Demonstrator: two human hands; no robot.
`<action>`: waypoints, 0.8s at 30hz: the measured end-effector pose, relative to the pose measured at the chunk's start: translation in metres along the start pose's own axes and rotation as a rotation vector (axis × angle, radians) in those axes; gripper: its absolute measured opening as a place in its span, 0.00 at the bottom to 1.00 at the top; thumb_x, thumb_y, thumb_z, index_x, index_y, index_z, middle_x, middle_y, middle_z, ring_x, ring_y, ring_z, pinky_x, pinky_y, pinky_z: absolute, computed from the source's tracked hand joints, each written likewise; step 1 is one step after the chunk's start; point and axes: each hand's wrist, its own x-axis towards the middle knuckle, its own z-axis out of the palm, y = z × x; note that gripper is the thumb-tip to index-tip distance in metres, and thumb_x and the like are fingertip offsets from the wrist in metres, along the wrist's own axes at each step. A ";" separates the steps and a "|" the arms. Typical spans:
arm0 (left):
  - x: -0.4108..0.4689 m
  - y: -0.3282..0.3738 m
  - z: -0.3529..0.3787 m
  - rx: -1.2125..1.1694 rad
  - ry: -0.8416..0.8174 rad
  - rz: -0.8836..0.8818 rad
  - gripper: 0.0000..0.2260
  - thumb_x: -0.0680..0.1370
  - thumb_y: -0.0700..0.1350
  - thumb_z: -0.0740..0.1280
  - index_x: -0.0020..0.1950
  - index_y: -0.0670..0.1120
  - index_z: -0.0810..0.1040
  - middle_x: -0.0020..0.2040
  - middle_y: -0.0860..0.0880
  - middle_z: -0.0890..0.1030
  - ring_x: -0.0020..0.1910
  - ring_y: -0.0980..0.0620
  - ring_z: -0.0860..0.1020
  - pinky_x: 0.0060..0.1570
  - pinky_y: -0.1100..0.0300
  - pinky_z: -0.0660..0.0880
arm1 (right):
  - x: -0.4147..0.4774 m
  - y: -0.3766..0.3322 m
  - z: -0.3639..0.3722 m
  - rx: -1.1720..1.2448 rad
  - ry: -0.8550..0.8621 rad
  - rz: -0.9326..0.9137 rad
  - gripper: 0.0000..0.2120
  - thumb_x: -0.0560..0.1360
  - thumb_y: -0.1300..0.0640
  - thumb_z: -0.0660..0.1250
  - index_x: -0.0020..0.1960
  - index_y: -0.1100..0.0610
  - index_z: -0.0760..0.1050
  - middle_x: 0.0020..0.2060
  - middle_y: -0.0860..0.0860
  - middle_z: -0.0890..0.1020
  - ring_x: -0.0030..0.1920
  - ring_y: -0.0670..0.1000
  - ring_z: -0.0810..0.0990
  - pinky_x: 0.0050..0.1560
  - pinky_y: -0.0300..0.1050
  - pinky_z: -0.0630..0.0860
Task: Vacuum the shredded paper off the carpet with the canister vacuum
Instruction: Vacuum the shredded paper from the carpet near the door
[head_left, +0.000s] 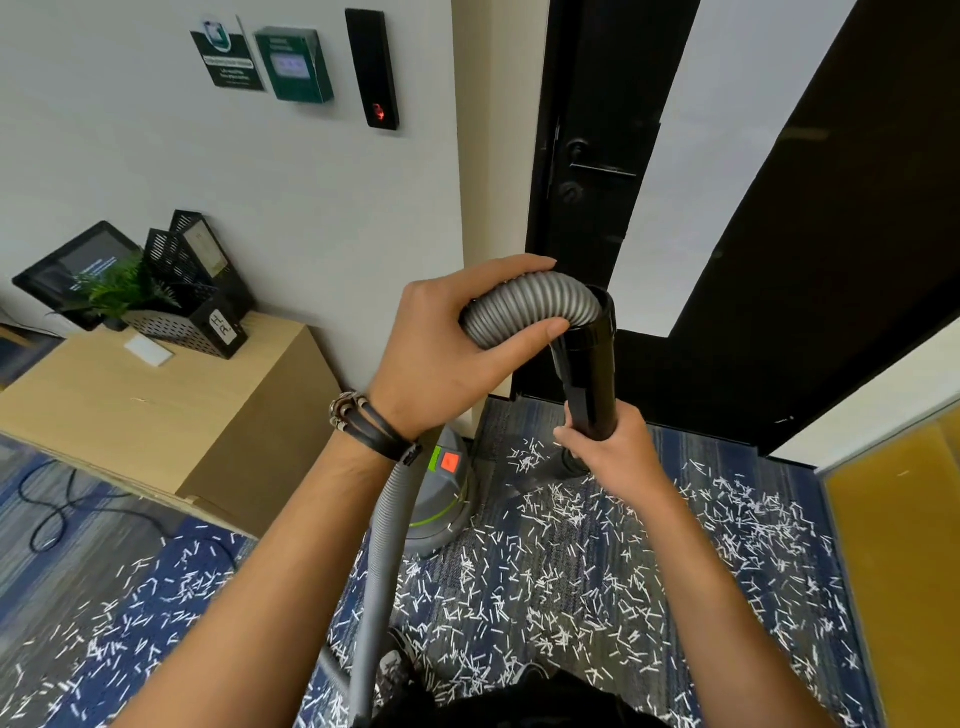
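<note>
1. left hand (447, 343) wraps the bend of the grey ribbed hose (535, 306), fingers over the top and thumb underneath. a leather bracelet (374, 426) is on that wrist.
2. right hand (613, 452) grips the black wand (592, 374) lower down, fingers curled round it. the wand is near upright and joins the hose at its top end.
3. canister vacuum (447, 493), grey with green trim and an orange button, sits on the carpet (691, 441) by the wall corner, left of the wand. the left wrist partly covers it.
4. shredded paper (571, 571): white strips lie thick on the carpet from near the door threshold down to the bottom edge, with more at lower left.
5. edges: black door (597, 156) straight ahead, wooden cabinet (156, 415) on the left, yellow panel (893, 545) on the right. open floor runs between the cabinet and the panel.
6. a black cable (52, 509) loops on the carpet in front of the cabinet at far left.
7. the cabinet top holds a mesh organiser (192, 312) and a plant (119, 291), close to the wall.
8. hidden: the wand's lower end is mostly behind the right hand and only a dark tip (566, 462) shows at the paper. can't tell if it touches the carpet.
9. the hose drops behind the left forearm and is cut off at the bottom edge. where it joins the canister is not visible.
10. a shoe (400, 660) sits beside the hose at the bottom, blurred.
</note>
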 end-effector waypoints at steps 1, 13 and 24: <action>-0.001 0.001 -0.001 0.004 0.002 0.002 0.19 0.77 0.49 0.78 0.66 0.47 0.83 0.59 0.55 0.86 0.59 0.61 0.83 0.63 0.65 0.77 | 0.002 -0.001 0.001 -0.001 0.009 -0.008 0.08 0.75 0.61 0.75 0.42 0.61 0.77 0.39 0.62 0.80 0.34 0.43 0.77 0.37 0.34 0.73; -0.009 -0.008 -0.009 0.147 -0.135 -0.054 0.21 0.75 0.60 0.78 0.64 0.53 0.83 0.55 0.58 0.86 0.53 0.60 0.84 0.56 0.63 0.79 | -0.001 0.021 0.014 -0.031 -0.087 0.009 0.08 0.75 0.60 0.75 0.42 0.58 0.76 0.38 0.61 0.81 0.35 0.46 0.79 0.38 0.38 0.76; 0.019 0.004 -0.009 0.657 -0.201 -0.164 0.27 0.73 0.75 0.67 0.54 0.53 0.81 0.39 0.55 0.78 0.39 0.54 0.76 0.34 0.66 0.63 | 0.027 -0.001 0.036 -0.065 -0.096 -0.096 0.13 0.76 0.61 0.74 0.40 0.46 0.73 0.35 0.47 0.77 0.35 0.42 0.75 0.37 0.34 0.72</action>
